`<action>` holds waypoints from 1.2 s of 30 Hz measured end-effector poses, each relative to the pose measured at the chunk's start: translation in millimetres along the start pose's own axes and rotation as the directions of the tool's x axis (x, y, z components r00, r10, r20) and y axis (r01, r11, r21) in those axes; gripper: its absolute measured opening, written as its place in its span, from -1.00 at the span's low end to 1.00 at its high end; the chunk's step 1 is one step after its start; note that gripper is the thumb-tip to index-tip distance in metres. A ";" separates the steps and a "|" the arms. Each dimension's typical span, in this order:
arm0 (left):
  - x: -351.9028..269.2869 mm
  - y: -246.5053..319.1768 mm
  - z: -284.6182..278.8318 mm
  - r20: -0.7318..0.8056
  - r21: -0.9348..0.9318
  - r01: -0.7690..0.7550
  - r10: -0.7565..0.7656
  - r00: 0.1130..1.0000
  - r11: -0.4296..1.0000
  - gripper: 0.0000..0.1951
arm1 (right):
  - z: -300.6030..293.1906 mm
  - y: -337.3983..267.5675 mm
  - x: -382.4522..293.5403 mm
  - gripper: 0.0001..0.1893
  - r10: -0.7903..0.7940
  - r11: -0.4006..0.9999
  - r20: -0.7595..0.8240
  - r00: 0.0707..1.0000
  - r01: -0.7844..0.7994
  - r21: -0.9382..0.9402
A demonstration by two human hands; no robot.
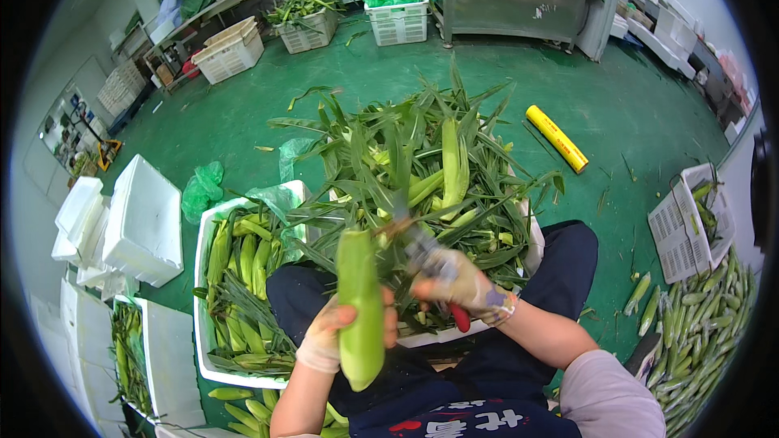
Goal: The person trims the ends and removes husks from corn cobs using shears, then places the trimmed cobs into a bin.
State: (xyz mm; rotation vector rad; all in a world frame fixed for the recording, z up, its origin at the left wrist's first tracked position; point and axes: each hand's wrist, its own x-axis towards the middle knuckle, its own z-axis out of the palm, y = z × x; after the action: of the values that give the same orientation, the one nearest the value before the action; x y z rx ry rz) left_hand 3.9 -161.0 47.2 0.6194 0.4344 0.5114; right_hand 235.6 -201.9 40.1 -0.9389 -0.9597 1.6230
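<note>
My left hand (328, 328), in a pale glove with bare fingertips, grips an ear of corn (362, 310) in its smooth green husk. The ear stands nearly upright, its trimmed end uppermost. Just to its right, my gloved right hand (453, 286) is closed around a red-handled metal tool (461, 317); motion blurs its front part. Both hands are over the near side of a white container heaped with corn leaves and husks (389, 164). A few pale green ears (452, 164) lie on the heap.
At my left, a white foam box (204, 340) holds corn ears, with loose ears (243, 413) below it. A yellow roll (557, 139) lies on the green floor. Wrapped ears (700, 322) are piled at right beside a tilted white crate (681, 237). Foam boxes (146, 219) stand left.
</note>
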 end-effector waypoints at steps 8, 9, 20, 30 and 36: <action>-297.5 -106.4 -118.9 -0.932 0.331 0.670 0.116 0.345 0.665 -0.20 | -42.0 22.3 -12.0 -0.64 0.053 0.998 -0.169 0.984 -0.058 -0.028; -335.6 -132.9 -127.2 -0.976 0.213 0.826 0.066 0.210 0.523 -0.22 | -41.7 32.0 -14.7 -0.53 0.024 0.977 -0.186 0.982 -0.063 -0.204; -165.6 23.5 -212.9 -0.542 0.560 0.812 0.814 0.208 0.165 -0.83 | -87.7 68.2 173.5 -0.33 -0.648 -0.330 0.004 0.761 -0.277 -0.902; -62.9 200.2 -407.3 -0.748 0.252 0.964 0.648 0.142 0.080 -0.48 | -194.1 104.3 415.9 -0.33 -0.374 -0.414 -0.273 0.886 -0.423 -0.806; -68.1 173.0 -423.5 -0.650 0.387 0.894 0.755 0.091 0.226 -0.53 | -181.8 106.8 446.6 -0.69 -0.415 -0.227 -0.197 0.888 -0.311 -0.923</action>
State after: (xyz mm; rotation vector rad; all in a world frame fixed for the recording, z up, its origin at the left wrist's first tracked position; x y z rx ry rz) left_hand -326.9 104.7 -137.0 1.4864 2.6109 0.2852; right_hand 269.3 236.8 -184.4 -2.2052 -1.9298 -0.1047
